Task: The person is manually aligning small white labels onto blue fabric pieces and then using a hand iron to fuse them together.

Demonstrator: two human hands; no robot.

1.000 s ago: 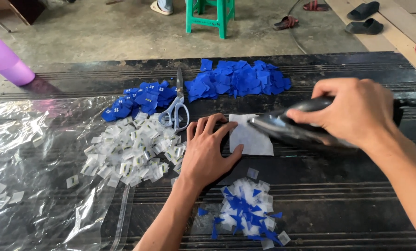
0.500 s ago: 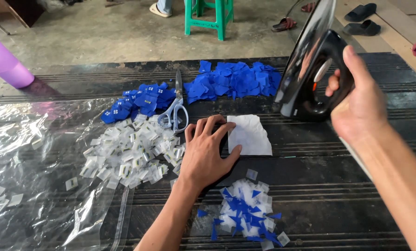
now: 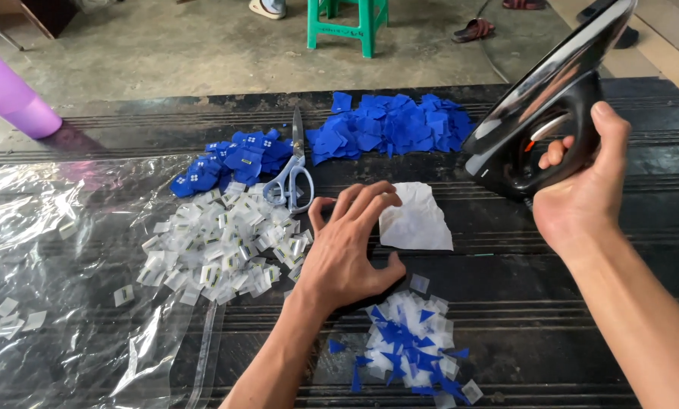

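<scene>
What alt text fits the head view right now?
The right hand holds a black clothes iron lifted off the dark table, while the left hand lies flat beside a white paper sheet, among piles of blue and clear pieces.

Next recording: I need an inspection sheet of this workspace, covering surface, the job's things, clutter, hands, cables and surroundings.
Surface: black ribbed table, with a clear plastic sheet over its left part.
Job's things: white paper piece flat on the table; black iron held tilted above the table.
Clutter: scissors; loose blue pieces; blue tags; pile of small clear packets; mixed blue and clear scraps.
Hands: left hand spread on the table, fingertips at the paper's edge; right hand grips the iron's handle.
Cables: dark cord on the floor; whether it is the iron's cannot be told.
Surroundings: concrete floor, green stool, purple container, sandals.
</scene>
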